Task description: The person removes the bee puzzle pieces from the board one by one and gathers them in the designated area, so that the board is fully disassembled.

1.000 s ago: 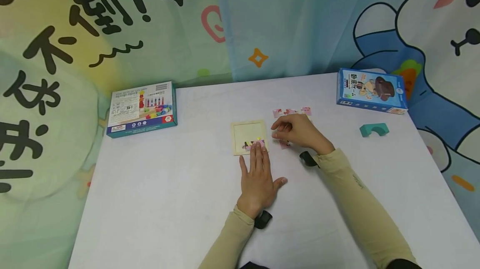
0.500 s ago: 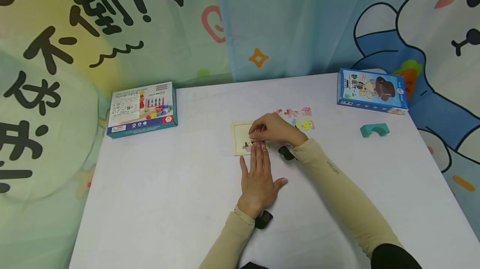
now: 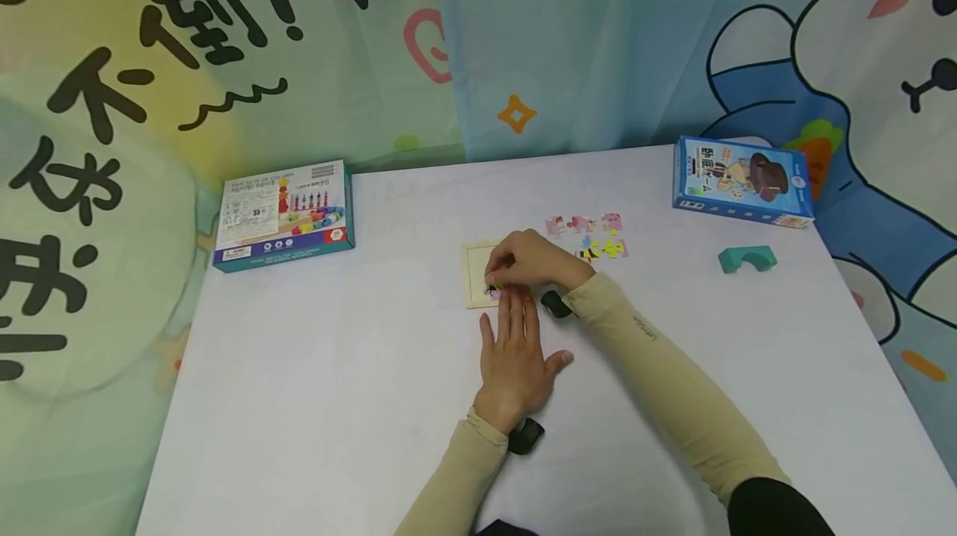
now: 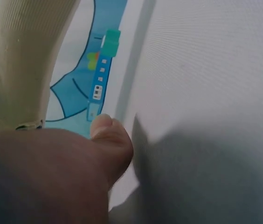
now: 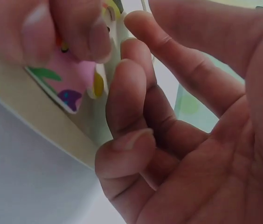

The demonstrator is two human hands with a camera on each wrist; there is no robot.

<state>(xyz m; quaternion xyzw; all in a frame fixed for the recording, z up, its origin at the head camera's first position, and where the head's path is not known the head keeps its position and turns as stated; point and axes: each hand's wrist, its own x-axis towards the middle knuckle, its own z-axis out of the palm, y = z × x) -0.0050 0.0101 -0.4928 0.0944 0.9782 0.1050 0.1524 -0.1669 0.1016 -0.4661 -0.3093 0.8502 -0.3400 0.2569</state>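
A pale square puzzle tray [image 3: 471, 264] lies on the white table, with printed puzzle pieces [image 5: 69, 99] along its near side. My left hand [image 3: 514, 366] rests on those pieces with straight fingertips, palm down and thumb spread. Over the tray, my right hand [image 3: 534, 260] has thumb and index finger brought together on a puzzle piece, mostly hidden by the fingers. Its other fingers curl loosely in the right wrist view. Several loose pink and yellow pieces [image 3: 612, 248] lie right of the tray. In the left wrist view only the thumb side of the left hand shows.
A teal and white game box [image 3: 284, 216] stands at the back left, and a blue box [image 3: 742, 181] at the back right. In front of the blue box sits a green arch block [image 3: 747, 259]. A printed curtain [image 3: 568, 46] hangs behind the table [image 3: 336, 403].
My right hand has moved left from the loose pieces to over the tray, beside the left fingertips, uncovering the loose pieces. The left hand has stayed in place.
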